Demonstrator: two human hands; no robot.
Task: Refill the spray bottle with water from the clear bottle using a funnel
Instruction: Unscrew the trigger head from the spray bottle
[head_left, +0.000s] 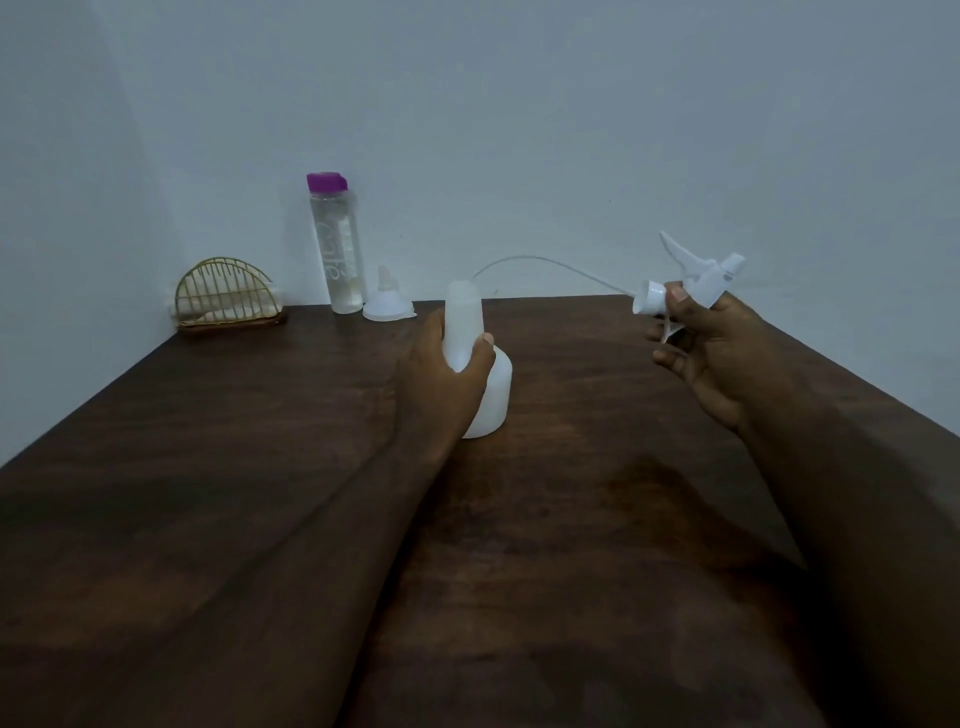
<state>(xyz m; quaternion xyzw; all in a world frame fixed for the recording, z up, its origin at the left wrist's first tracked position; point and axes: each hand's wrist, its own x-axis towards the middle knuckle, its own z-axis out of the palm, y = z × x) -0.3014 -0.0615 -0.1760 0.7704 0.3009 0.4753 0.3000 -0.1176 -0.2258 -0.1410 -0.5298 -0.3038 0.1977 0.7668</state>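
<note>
Left hand (445, 375) grips spray bottle (495, 397); clear bottle (337, 249) lettered.

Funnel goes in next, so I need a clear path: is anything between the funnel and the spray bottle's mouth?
Only bare table lies between the funnel and the spray bottle. But the dip tube of the spray head in the right hand ends at the bottle's mouth; I cannot tell whether its tip is out.
</note>
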